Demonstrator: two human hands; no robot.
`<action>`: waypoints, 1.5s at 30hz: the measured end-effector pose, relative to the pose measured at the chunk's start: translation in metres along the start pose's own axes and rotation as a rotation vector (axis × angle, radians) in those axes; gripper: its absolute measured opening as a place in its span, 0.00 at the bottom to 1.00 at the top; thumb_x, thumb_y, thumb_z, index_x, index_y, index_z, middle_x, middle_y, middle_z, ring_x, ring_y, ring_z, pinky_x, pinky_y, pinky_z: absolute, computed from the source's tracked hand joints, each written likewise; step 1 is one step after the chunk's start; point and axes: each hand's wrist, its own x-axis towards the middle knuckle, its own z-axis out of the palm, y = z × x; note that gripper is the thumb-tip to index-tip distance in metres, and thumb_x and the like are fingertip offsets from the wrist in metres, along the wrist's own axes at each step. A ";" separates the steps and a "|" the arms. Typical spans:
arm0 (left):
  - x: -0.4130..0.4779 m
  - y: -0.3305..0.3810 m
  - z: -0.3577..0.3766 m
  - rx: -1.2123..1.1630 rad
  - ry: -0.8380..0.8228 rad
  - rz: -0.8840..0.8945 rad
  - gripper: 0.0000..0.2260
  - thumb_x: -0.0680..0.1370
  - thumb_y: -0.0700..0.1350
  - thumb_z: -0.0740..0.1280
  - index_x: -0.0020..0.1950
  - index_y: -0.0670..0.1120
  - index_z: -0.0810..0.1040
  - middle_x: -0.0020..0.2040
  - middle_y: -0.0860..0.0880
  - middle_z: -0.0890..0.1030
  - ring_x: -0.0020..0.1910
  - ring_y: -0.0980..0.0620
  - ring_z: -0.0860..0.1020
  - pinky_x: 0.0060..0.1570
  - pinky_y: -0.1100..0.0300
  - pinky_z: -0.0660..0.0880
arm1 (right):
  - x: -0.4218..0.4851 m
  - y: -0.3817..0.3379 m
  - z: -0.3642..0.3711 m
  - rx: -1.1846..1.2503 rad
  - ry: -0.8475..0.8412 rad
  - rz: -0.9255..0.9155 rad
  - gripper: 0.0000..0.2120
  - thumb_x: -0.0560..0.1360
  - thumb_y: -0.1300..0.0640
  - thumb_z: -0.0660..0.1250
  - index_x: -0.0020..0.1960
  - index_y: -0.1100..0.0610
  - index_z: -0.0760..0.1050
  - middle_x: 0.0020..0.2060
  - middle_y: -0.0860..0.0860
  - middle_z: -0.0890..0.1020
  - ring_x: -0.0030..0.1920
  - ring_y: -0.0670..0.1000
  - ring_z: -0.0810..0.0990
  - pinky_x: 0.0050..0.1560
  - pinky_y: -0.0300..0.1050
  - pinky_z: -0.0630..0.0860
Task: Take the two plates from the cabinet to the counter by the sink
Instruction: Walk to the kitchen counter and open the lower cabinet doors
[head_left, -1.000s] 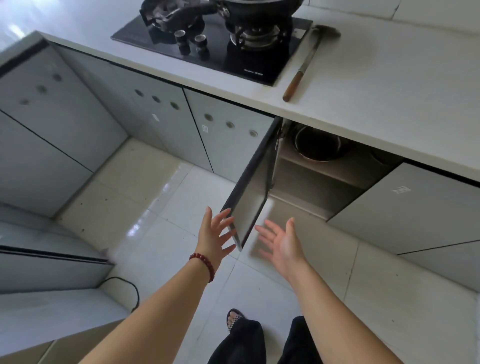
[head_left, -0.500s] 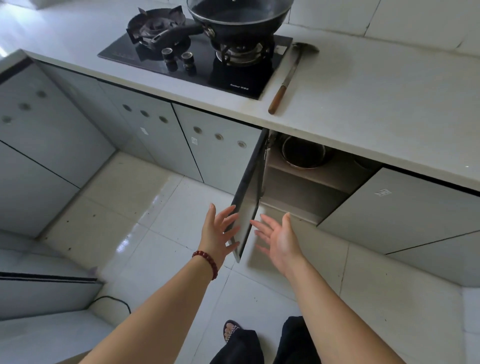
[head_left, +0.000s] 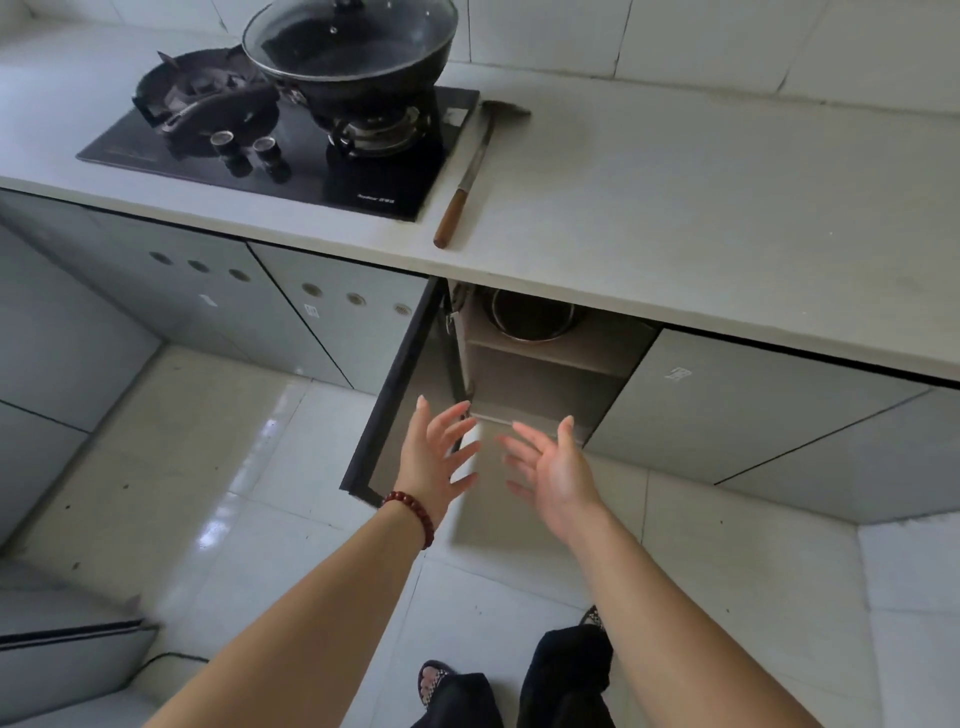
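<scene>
The pale tiled floor (head_left: 208, 467) fills the lower half of the frame, and the white counter (head_left: 675, 208) runs across the upper half. Below the counter's edge, at centre, the cabinet (head_left: 540, 374) stands open, its dark-edged door (head_left: 415, 384) swung out to the left. On the counter at upper left sits a black hob (head_left: 311, 171) with a lidded black wok (head_left: 353, 57) on its right burner. Just right of the hob lies a spatula (head_left: 467, 176) with a wooden handle. A metal pot (head_left: 530, 317) sits on the cabinet's upper shelf. I cannot see the two plates; the lower part of the cabinet is too dim to tell. My left hand (head_left: 434, 457) and right hand (head_left: 556, 473) hang just before the opening, apart, palms facing, fingers spread, holding nothing. A red bead bracelet (head_left: 413, 514) circles my left wrist.
</scene>
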 end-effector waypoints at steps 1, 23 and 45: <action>0.002 0.000 0.011 0.003 -0.005 -0.004 0.27 0.76 0.67 0.48 0.60 0.53 0.77 0.63 0.50 0.77 0.62 0.47 0.73 0.65 0.41 0.65 | 0.000 -0.006 -0.009 0.006 0.004 -0.001 0.36 0.76 0.35 0.35 0.68 0.52 0.68 0.64 0.50 0.76 0.68 0.54 0.68 0.62 0.54 0.64; 0.090 -0.042 0.226 0.225 -0.153 -0.094 0.29 0.76 0.67 0.45 0.62 0.55 0.76 0.62 0.55 0.77 0.62 0.49 0.71 0.58 0.48 0.64 | 0.014 -0.094 -0.215 0.197 0.169 -0.074 0.33 0.77 0.36 0.36 0.66 0.50 0.70 0.61 0.49 0.78 0.66 0.51 0.70 0.56 0.47 0.68; 0.278 -0.080 0.238 0.324 -0.271 0.086 0.29 0.77 0.65 0.43 0.64 0.51 0.73 0.66 0.52 0.75 0.66 0.48 0.69 0.68 0.45 0.60 | 0.175 -0.053 -0.242 0.242 0.454 -0.471 0.25 0.80 0.43 0.42 0.55 0.46 0.77 0.56 0.42 0.81 0.60 0.40 0.75 0.61 0.43 0.67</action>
